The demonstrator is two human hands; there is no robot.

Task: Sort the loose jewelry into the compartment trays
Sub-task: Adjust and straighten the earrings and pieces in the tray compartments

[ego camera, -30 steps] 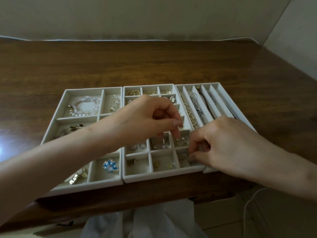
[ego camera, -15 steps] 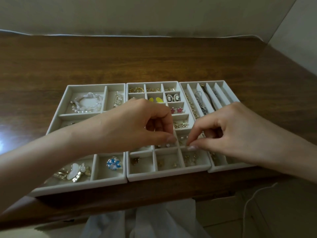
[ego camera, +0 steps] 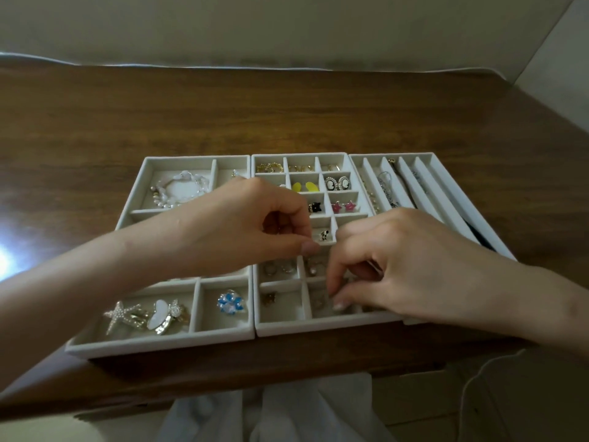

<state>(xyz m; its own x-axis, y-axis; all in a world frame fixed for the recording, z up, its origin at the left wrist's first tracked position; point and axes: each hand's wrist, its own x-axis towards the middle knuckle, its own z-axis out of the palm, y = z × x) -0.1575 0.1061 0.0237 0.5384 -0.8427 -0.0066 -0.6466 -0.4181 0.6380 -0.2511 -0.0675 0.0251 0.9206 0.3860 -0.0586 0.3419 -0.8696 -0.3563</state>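
Here | left hand curled above middle tray | right hand fingers inside

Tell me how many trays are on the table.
3, side by side at the near edge of the table: a left tray, a middle tray, a right tray. No others seem hidden.

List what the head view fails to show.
Head view: whether the left hand pinches anything; curled fingers hide it.
Whether the right hand holds a piece; too small.
Near end of right tray; right hand covers it.
Middle of left tray; left forearm covers it.
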